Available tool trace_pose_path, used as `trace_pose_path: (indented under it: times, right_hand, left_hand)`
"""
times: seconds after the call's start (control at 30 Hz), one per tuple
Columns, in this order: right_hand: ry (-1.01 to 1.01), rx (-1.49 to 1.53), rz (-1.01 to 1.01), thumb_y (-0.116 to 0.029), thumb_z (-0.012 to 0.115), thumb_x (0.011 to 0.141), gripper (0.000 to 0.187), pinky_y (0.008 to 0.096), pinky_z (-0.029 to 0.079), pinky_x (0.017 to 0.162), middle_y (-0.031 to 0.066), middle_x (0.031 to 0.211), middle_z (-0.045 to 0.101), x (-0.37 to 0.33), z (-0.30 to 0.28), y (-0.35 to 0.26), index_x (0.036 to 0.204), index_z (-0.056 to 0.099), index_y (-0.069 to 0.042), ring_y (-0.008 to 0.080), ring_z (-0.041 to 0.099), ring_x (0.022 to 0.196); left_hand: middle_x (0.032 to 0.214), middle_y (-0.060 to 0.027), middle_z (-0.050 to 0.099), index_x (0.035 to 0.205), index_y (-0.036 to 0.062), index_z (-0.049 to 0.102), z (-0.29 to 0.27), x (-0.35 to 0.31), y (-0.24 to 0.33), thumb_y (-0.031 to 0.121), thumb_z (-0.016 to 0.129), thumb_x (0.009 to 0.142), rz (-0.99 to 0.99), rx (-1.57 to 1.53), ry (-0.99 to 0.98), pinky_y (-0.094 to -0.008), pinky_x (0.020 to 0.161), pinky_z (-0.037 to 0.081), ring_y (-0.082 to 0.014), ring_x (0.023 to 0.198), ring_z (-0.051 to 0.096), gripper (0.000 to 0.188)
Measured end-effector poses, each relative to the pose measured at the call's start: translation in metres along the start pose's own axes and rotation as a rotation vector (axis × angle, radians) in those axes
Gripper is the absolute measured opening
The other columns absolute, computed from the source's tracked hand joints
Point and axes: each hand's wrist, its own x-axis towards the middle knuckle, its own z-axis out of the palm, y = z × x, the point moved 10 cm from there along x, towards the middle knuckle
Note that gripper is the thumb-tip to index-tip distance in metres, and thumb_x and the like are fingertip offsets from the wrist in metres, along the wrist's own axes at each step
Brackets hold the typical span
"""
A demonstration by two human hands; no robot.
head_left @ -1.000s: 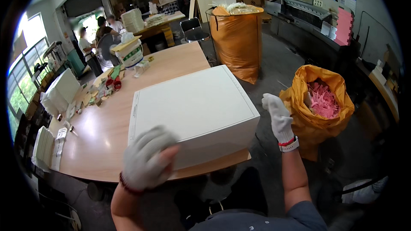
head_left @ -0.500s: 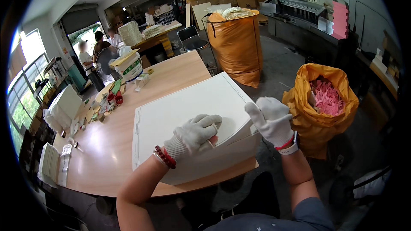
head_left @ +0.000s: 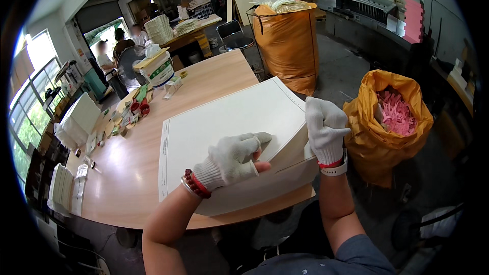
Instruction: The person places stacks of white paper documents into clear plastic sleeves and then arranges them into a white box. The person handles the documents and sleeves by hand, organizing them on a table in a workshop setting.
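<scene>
A thick stack of large white paper sheets [head_left: 224, 117], with fine printed marks along its margins, lies at the table's near edge. My left hand [head_left: 232, 158], in a white knit glove with bare fingertips showing, rests on the stack's near side. Its index finger lies stretched on the top sheet, and the thumb is apart, by the near edge. My right hand [head_left: 326, 125], gloved too, is closed at the right edge of the stack. There the upper sheets bow upward against it; the fingers hide exactly how much paper they grip.
The wooden table [head_left: 117, 183] carries a white bucket [head_left: 159, 70], scattered small tools and tape [head_left: 135, 109], and white stacks along its left. To the right stands an orange sack of pink paper scraps [head_left: 395, 114]; a taller orange sack [head_left: 288, 46] stands behind. People [head_left: 104, 61] are far left.
My right hand has turned more upright and closed into a fist at the sheet edge. The paper's right side bows up more. My left thumb has moved away from the index finger.
</scene>
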Motion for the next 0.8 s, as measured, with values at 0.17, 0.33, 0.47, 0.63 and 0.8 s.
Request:
trace_pose_path:
  times: [0.17, 0.33, 0.47, 0.63, 0.8]
  right_hand:
    - [0.042, -0.019, -0.013, 0.001, 0.062, 0.077, 0.028, 0.0318, 0.051, 0.056, 0.0072, 0.079, 0.057, -0.004, -0.002, -0.001, 0.105, 0.059, -0.002, 0.0221, 0.062, 0.068]
    - [-0.043, 0.007, 0.076, 0.0, 0.061, 0.078, 0.03, 0.0339, 0.053, 0.061, 0.0075, 0.08, 0.059, -0.017, 0.003, 0.009, 0.108, 0.06, -0.003, 0.0241, 0.062, 0.069]
    - [-0.086, 0.037, 0.025, 0.0, 0.061, 0.078, 0.033, 0.0352, 0.052, 0.061, 0.0088, 0.078, 0.06, -0.018, 0.007, 0.007, 0.111, 0.059, -0.001, 0.0252, 0.061, 0.065]
    - [0.01, 0.075, -0.003, 0.002, 0.059, 0.077, 0.031, 0.035, 0.051, 0.057, 0.0099, 0.073, 0.058, 0.0, -0.006, 0.002, 0.108, 0.056, 0.004, 0.0262, 0.059, 0.06]
    - [0.023, 0.142, 0.013, 0.004, 0.058, 0.077, 0.031, 0.0348, 0.051, 0.057, 0.0109, 0.074, 0.059, 0.001, -0.005, 0.004, 0.108, 0.055, 0.004, 0.0269, 0.06, 0.061]
  left_hand:
    - [0.086, -0.0068, 0.063, 0.072, 0.0073, 0.052, 0.002, -0.002, -0.012, 0.031, 0.082, 0.073, -0.061, 0.022, 0.01, -0.0306, 0.067, 0.048, -0.018, 0.073, 0.056, 0.038]
    - [0.083, -0.0052, 0.062, 0.091, 0.0063, 0.06, 0.001, -0.001, -0.011, 0.025, 0.08, 0.076, -0.026, -0.004, 0.043, -0.0297, 0.068, 0.049, -0.0165, 0.077, 0.058, 0.031]
    - [0.084, -0.0049, 0.062, 0.126, 0.0055, 0.055, -0.008, -0.012, -0.002, 0.013, 0.071, 0.079, 0.105, -0.14, 0.294, -0.0287, 0.071, 0.049, -0.0162, 0.076, 0.06, 0.05]
    - [0.098, -0.0095, 0.063, 0.133, 0.0067, 0.049, 0.002, -0.005, 0.015, 0.003, 0.067, 0.075, 0.243, 0.165, 0.036, -0.0281, 0.075, 0.05, -0.0201, 0.078, 0.063, 0.061]
    - [0.11, -0.0116, 0.061, 0.116, 0.0081, 0.056, -0.004, -0.005, 0.021, 0.011, 0.082, 0.068, 0.254, 0.12, 0.181, -0.0316, 0.081, 0.05, -0.0277, 0.092, 0.063, 0.055]
